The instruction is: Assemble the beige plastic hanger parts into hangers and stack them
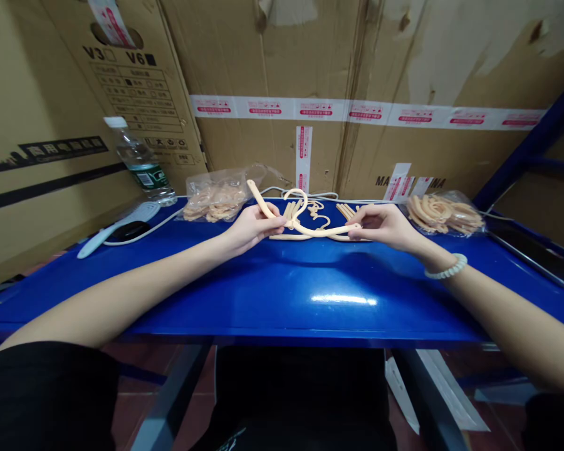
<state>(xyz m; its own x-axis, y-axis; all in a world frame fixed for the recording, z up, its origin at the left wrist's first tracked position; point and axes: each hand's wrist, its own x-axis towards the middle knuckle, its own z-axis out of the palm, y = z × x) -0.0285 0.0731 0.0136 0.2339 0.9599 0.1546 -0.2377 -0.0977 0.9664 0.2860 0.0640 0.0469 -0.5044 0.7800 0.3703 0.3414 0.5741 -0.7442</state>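
A big blue table (263, 300) is under a tan hanger (317, 233), which is held up between the two hands. The left hand (254, 227) has thumb and fingers closed on it just left of its middle, with one arm poking up past them, and the right hand (385, 225) pinches its right end. The curly hook (305, 202) sticks up beside the left thumb.
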